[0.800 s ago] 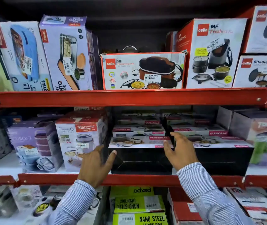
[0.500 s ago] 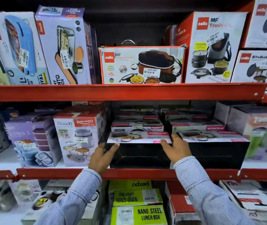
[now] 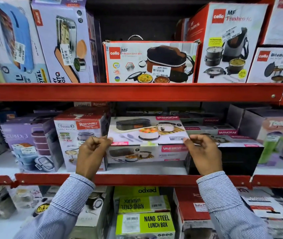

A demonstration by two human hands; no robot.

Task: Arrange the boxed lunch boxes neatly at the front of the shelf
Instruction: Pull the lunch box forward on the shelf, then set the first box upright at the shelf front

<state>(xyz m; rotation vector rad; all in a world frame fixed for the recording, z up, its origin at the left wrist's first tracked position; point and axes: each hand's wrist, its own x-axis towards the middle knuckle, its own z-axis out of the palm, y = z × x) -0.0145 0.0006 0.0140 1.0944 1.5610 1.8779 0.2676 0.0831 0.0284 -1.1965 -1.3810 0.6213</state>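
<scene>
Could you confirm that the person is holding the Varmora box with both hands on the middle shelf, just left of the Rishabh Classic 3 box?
Not quite: the head view shows the Varmora box, held by the left hand and right hand on the middle shelf, just right of the Rishabh Classic 3 box, not left.

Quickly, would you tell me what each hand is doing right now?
Left hand: gripping the left end of the white lunch box carton.
Right hand: gripping its right end.

Striped sleeves, bare hands

The person is wearing a blue-and-white pinstriped shirt, cuffs ending at both wrists, hands bare.
</scene>
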